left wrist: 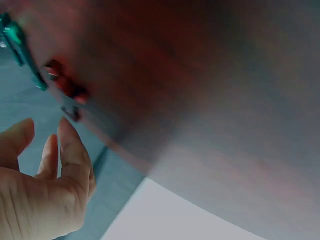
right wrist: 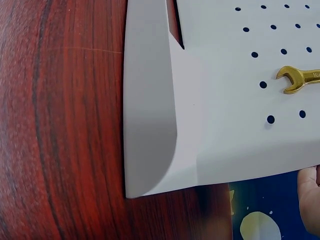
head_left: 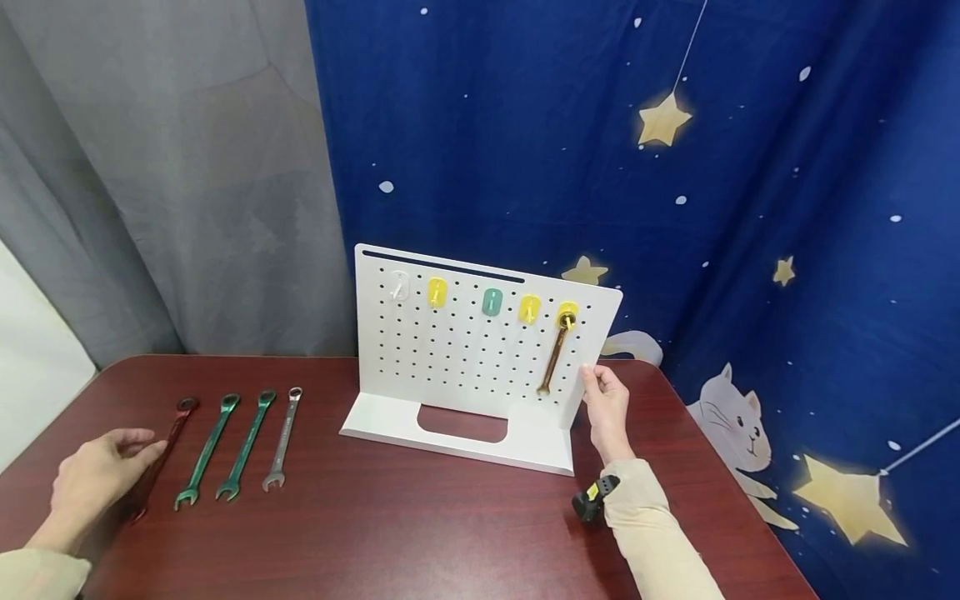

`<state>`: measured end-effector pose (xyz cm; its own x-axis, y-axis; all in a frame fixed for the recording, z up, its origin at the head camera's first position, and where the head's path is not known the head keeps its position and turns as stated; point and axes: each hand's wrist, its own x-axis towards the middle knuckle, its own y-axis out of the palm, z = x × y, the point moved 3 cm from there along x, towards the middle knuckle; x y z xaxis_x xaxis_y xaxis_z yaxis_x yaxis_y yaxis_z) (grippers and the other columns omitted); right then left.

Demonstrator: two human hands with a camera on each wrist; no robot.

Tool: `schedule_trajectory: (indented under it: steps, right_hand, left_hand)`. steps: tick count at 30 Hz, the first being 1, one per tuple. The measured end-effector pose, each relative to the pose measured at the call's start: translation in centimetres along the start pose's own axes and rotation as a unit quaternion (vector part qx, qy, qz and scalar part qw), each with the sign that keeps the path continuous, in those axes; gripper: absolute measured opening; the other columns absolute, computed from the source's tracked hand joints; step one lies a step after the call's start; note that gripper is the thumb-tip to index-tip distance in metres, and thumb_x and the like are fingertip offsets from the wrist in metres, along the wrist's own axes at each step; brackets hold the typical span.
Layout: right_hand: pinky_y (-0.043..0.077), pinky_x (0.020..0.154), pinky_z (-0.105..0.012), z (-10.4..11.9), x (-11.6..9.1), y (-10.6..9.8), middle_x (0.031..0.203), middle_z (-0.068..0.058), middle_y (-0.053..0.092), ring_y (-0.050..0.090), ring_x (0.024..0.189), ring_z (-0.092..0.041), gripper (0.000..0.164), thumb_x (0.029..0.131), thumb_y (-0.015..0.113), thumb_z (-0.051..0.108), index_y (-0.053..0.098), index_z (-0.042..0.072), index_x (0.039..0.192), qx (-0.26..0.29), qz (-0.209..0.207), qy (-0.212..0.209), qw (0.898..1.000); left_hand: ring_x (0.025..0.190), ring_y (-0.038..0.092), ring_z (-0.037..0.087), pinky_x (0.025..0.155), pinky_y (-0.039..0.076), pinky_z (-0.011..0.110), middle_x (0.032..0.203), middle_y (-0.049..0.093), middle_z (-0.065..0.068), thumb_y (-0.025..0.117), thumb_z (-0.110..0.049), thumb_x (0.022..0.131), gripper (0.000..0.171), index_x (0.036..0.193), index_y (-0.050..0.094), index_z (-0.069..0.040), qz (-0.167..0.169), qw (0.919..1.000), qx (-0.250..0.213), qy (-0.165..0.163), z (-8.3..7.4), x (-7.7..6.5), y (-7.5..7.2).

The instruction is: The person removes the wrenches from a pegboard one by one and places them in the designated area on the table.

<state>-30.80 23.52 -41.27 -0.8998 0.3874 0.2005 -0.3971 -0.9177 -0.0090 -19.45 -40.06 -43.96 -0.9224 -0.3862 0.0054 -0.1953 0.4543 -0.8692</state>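
Note:
On the left of the table, my left hand (head_left: pixel 97 479) hovers beside a red combination wrench (head_left: pixel 177 427), covering part of its lower half in the head view. Thumb and fingers are spread apart with nothing between them in the left wrist view. My right hand (head_left: pixel 606 404) grips the right side edge of a white pegboard stand (head_left: pixel 457 350), thumb on the front face and fingers behind. A gold wrench (head_left: pixel 553 358) hangs by its ring end from the rightmost yellow hook (head_left: pixel 570 310), slightly tilted, open end down.
Two green wrenches (head_left: pixel 208 452) and a silver wrench (head_left: pixel 282 442) lie right of the red one, ring ends away from me. Along the board's top sit a clear hook (head_left: pixel 400 286), a green hook (head_left: pixel 492 302) and yellow hooks (head_left: pixel 437 292). Curtains (head_left: pixel 487 125) hang behind.

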Motion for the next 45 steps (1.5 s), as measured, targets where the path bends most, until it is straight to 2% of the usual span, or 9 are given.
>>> schedule_trajectory:
  steps: [2,5,8,11,15,26,30,39,45]
  right_hand:
    - [0.048,0.069,-0.018,0.0,0.0,0.0,0.076,0.018,0.063,0.054,0.076,-0.004,0.021,0.092,0.061,0.028,0.061,0.007,0.089,0.001,-0.002,-0.001,1.0]
    - [0.048,0.067,-0.017,0.1,0.0,-0.1,0.075,0.018,0.063,0.054,0.075,-0.004,0.02,0.091,0.062,0.028,0.061,0.008,0.088,0.002,-0.004,-0.003,1.0]
    - [0.045,0.063,-0.017,0.1,0.1,-0.1,0.073,0.017,0.062,0.051,0.071,-0.005,0.017,0.091,0.062,0.026,0.061,0.011,0.085,0.007,-0.005,-0.007,1.0]
    - [0.045,0.063,-0.019,0.1,0.1,0.0,0.073,0.017,0.062,0.051,0.071,-0.005,0.016,0.092,0.062,0.026,0.061,0.011,0.084,0.009,-0.003,-0.007,1.0]
    - [0.049,0.07,-0.017,0.0,0.0,0.0,0.077,0.019,0.063,0.055,0.076,-0.003,0.021,0.092,0.061,0.028,0.061,0.008,0.089,0.002,0.002,-0.002,1.0]
    - [0.048,0.071,-0.019,-0.1,0.0,0.0,0.077,0.017,0.063,0.055,0.077,-0.005,0.028,0.092,0.06,0.029,0.059,0.002,0.094,-0.01,0.005,0.004,1.0]
    - [0.047,0.07,-0.022,0.0,0.0,0.0,0.076,0.018,0.062,0.052,0.075,-0.006,0.026,0.092,0.06,0.029,0.059,0.003,0.092,-0.011,0.004,0.004,1.0]
    - [0.04,0.058,-0.018,0.1,0.0,0.1,0.07,0.013,0.058,0.045,0.064,-0.006,0.02,0.092,0.061,0.025,0.059,0.006,0.087,-0.001,-0.001,-0.008,1.0]
    - [0.039,0.057,-0.017,0.2,0.0,0.1,0.07,0.012,0.058,0.045,0.064,-0.005,0.016,0.092,0.061,0.022,0.06,0.007,0.085,0.004,-0.007,-0.012,1.0]
  left_hand:
    - [0.086,0.053,0.051,0.061,0.04,0.051,0.103,0.064,0.029,0.057,-0.04,0.091,0.05,0.115,0.058,0.004,-0.034,0.9991,-0.013,0.023,-1.0,-0.1,0.0]
    - [0.069,0.062,0.015,0.065,0.038,0.048,0.098,0.068,0.024,0.057,-0.038,0.092,0.048,0.118,0.057,0.002,-0.064,0.994,-0.048,0.074,-3.0,-0.3,0.2]
    - [0.059,0.042,-0.022,0.069,0.036,0.042,0.093,0.07,0.017,0.06,-0.035,0.091,0.043,0.116,0.059,0.001,-0.088,0.9844,-0.092,0.121,-5.6,-0.8,0.6]
    - [0.067,0.037,-0.032,0.069,0.041,0.028,0.096,0.07,0.012,0.063,-0.033,0.09,0.039,0.114,0.062,-0.003,-0.107,0.9741,-0.136,0.146,-8.4,-1.5,1.3]
    - [0.07,0.044,-0.029,0.055,0.042,0.009,0.1,0.069,0.017,0.065,-0.028,0.089,0.035,0.114,0.063,-0.005,-0.108,0.9597,-0.194,0.172,-12.6,-2.6,2.3]
    - [0.079,0.063,-0.005,0.064,0.049,0.01,0.103,0.069,0.017,0.068,-0.014,0.086,0.027,0.11,0.064,-0.003,-0.04,0.9237,-0.326,0.197,-22.7,-5.5,7.7]
    - [0.084,0.067,0.012,0.068,0.05,0.012,0.102,0.07,0.013,0.069,-0.011,0.085,0.026,0.11,0.065,-0.004,-0.018,0.9149,-0.352,0.196,-25.5,-6.2,9.4]
    - [0.082,0.067,0.019,0.07,0.054,0.019,0.101,0.07,0.015,0.069,-0.007,0.084,0.025,0.108,0.065,-0.001,0.019,0.8762,-0.433,0.21,-30.8,-7.9,12.7]
    - [0.084,0.068,0.021,0.072,0.054,0.022,0.101,0.071,0.011,0.071,-0.007,0.082,0.026,0.107,0.066,-0.005,0.021,0.8726,-0.44,0.211,-33.8,-8.7,13.9]
